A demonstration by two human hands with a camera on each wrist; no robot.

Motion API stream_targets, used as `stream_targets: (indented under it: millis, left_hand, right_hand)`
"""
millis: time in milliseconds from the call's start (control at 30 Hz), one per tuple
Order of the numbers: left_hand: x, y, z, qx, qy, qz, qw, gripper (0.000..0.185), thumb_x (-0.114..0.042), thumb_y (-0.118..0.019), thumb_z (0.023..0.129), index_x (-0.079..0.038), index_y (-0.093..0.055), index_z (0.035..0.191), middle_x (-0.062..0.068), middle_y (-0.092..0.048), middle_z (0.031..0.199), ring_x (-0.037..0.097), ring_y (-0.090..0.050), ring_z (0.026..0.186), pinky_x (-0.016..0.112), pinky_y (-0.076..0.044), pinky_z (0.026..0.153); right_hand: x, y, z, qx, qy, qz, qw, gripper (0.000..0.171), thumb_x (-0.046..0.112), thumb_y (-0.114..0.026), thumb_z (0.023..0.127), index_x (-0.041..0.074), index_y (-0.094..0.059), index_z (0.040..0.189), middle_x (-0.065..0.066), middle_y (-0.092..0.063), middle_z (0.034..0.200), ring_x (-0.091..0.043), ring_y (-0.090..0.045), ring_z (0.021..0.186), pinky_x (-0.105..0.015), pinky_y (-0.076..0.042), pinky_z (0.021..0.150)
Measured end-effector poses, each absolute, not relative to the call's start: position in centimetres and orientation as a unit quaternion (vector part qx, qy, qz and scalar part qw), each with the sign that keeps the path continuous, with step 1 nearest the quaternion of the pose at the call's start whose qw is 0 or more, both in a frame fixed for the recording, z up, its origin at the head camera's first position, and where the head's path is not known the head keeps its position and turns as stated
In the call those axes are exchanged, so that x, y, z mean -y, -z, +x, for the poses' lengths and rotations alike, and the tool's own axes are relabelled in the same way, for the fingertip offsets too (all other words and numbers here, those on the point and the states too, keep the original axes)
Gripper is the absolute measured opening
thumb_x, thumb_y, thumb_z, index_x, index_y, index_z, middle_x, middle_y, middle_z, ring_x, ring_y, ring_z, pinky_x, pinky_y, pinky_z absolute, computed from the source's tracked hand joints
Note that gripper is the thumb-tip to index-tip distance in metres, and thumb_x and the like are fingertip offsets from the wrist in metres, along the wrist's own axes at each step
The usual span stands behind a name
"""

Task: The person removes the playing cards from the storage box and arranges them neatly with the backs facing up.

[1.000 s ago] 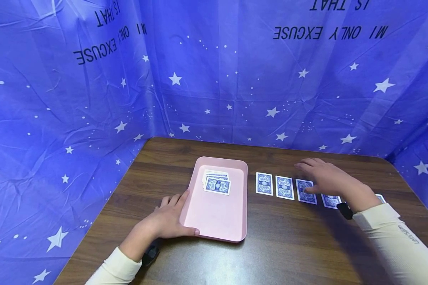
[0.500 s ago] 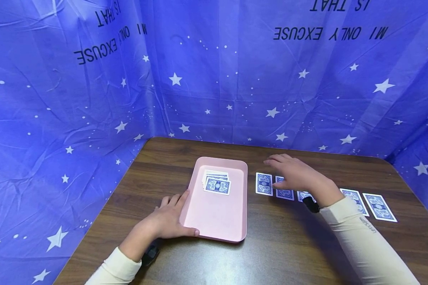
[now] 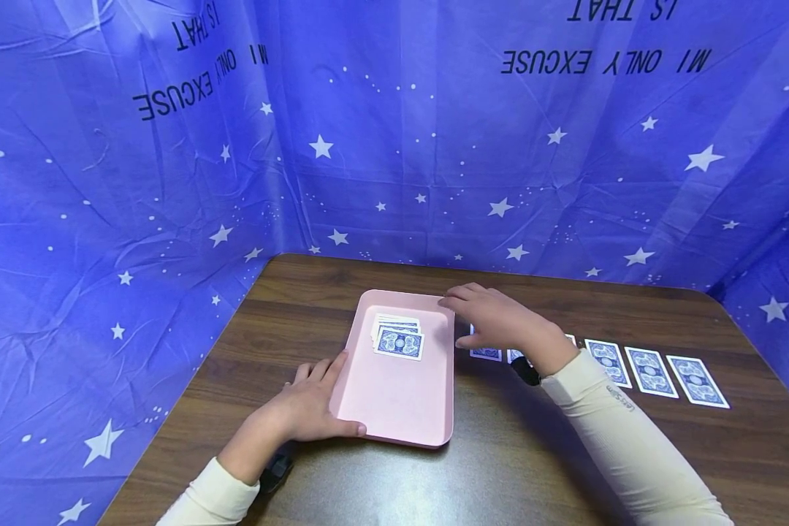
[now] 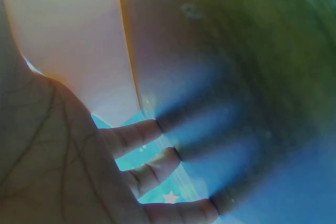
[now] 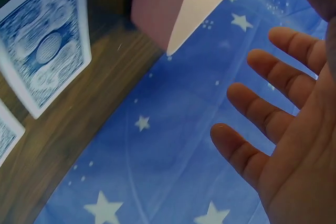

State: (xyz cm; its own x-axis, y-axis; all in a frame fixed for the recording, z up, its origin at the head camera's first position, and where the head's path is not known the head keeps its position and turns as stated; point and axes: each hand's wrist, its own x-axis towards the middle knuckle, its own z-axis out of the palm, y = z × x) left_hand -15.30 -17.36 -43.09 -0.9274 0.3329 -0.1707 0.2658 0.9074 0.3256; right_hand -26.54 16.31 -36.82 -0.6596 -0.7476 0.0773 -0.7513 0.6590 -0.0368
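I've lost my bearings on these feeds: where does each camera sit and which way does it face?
Head: above, facing forward and down at the table; both hands and sleeves show.
Left wrist: under the left hand, beside the pink tray; palm, fingers.
Right wrist: under the right hand, facing the backdrop; open fingers.
Shared: tray and face-down cards.

Even, bright light with soft shadows; head view bows at edges, left wrist view blurred, colour-smeared.
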Motion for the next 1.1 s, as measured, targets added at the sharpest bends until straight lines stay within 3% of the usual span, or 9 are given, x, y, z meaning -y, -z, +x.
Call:
stream_targets:
  millis: [267,700,1100]
  left_hand:
    - [17.4,43.0,-15.3,-0.970,-0.151,0.152,0.114,0.131,-0.083,-0.069,0.062,-0.011,-0.018,0.159,0.018,-0.039,0.150,0.043,-0.037,0.128,0.073,-0.039,0.089]
    - [17.4,42.9,-15.2,-0.970,-0.151,0.150,0.116,0.132,-0.083,-0.068,0.062,-0.011,-0.018,0.160,0.018,-0.039,0.150,0.043,-0.037,0.130,0.072,-0.038,0.091]
    - [17.5,43.1,-15.3,-0.970,-0.151,0.155,0.110,0.131,-0.083,-0.068,0.062,-0.011,-0.019,0.159,0.019,-0.040,0.149,0.045,-0.037,0.129,0.072,-0.039,0.090]
  right_hand:
    - [-13.9,37.3,-27.4,0.899,-0.033,0.437,0.007,0.066,0.027,-0.080,0.079,0.010,-0.056,0.138,-0.010,-0.054,0.139,-0.031,-0.046,0.130,-0.054,-0.040,0.103]
    - [-10.5,37.2,-28.7,0.890,0.019,0.453,-0.055,0.067,0.030,-0.078,0.084,0.016,-0.052,0.144,-0.007,-0.050,0.145,-0.029,-0.042,0.135,-0.052,-0.038,0.106]
    - [-8.4,38.3,-29.8,0.867,0.052,0.487,-0.096,0.075,0.028,-0.083,0.077,0.015,-0.052,0.144,-0.008,-0.047,0.147,-0.028,-0.039,0.138,-0.050,-0.037,0.108]
